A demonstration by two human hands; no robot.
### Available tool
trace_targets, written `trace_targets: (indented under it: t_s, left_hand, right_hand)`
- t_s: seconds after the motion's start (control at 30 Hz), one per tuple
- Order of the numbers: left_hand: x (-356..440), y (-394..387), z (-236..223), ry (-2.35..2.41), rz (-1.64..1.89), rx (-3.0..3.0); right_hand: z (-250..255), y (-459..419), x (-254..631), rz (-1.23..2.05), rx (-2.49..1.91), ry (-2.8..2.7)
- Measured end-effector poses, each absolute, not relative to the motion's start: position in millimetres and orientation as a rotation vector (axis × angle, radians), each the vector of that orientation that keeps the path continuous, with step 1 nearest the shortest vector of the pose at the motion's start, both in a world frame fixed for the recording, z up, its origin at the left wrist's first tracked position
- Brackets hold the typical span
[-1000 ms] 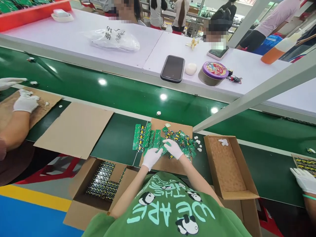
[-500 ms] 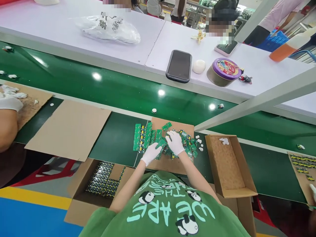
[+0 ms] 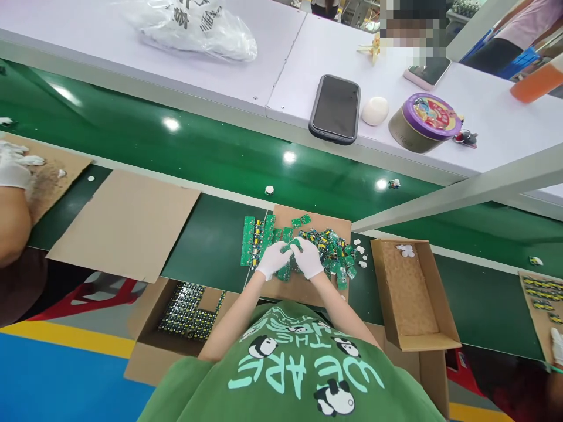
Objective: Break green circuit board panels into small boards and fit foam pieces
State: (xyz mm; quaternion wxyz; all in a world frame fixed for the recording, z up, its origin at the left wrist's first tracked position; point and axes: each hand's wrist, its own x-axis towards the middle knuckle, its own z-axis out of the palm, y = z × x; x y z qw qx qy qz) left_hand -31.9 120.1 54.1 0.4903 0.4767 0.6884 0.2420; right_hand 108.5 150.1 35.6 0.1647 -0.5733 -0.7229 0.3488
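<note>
My left hand [image 3: 273,258], in a white glove, is closed on one end of a small green circuit board [image 3: 291,244]. My right hand [image 3: 308,257], gloved too, has its fingers closed on the other end, so the two hands almost meet. Left of them, circuit board strips [image 3: 248,240] lie side by side, some green side up and one with yellow and black components showing. A loose pile of circuit boards [image 3: 334,252] is just right of my right hand. Several of these rest on a cardboard sheet [image 3: 316,293], with two small boards [image 3: 301,221] beyond my fingers.
At the right stands an open cardboard box [image 3: 407,293]; small white discs [image 3: 360,249] lie beside it. Below left, another carton [image 3: 152,328] holds rows of boards. A slanted metal post [image 3: 413,202] crosses at right. A phone [image 3: 335,108] and round tin [image 3: 424,123] sit on the shelf.
My right hand has moved from the edge of the pile to the board in my left hand, and both now grip it. The camera view has shifted slightly.
</note>
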Motion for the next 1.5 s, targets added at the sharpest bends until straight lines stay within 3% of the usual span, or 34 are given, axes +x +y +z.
trace_targets:
  t_s: [0.3, 0.53, 0.67, 0.9, 1.13, 1.5]
  left_hand:
    - [-36.4, 125.9, 50.5, 1.579, 0.683, 0.964]
    - [-34.5, 121.6, 46.7, 1.433, 0.706, 0.850]
    - [-31.2, 123.2, 49.8, 1.502, 0.727, 0.809]
    - [-32.0, 125.5, 49.5, 1.466, 0.685, 0.859]
    - [-21.7, 127.3, 47.9, 1.726, 0.659, 1.043]
    - [-43.0, 202.9, 37.0, 1.904, 0.457, 1.454]
  right_hand:
    - [23.2, 175.0, 117.0, 0.995, -1.696, -1.894]
    - [28.4, 157.5, 120.5, 1.482, -1.489, -1.756]
    - [27.2, 154.0, 119.2, 1.528, -1.471, -1.601]
    - [32.2, 157.0, 129.9, 1.445, -1.523, -1.571]
    - [33.8, 159.3, 120.8, 1.018, -1.701, -1.827]
    - [20.3, 167.8, 133.9, 0.775, -1.817, -2.082]
